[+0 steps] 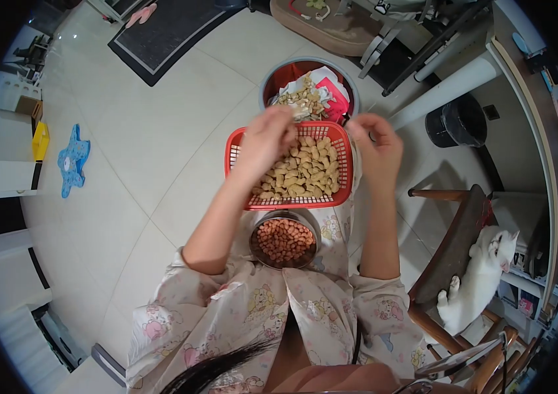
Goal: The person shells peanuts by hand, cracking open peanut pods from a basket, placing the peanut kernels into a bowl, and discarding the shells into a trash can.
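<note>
A red plastic basket [233, 156] heaped with unshelled peanuts [305, 169] rests at my lap. Below it, a round metal bowl [252, 244] holds shelled reddish peanut kernels [284, 240]. My left hand [269, 141] hovers over the basket's far left side, slightly blurred, its fingers curled together. What they hold, if anything, cannot be made out. Just past the basket's right rim, my right hand [377, 139] is raised with its fingers bent inward, and its fingertips do not show any clear object. Beyond the basket, a bin [266, 84] contains peanut shells [306, 98].
White and pink wrappings [335, 98] lie in the shell bin. To the right, a white cat [476, 282] lies on a wooden chair [446, 240], near a black bin [446, 125]. A blue star-shaped item [73, 161] and a dark mat [167, 36] are on the floor.
</note>
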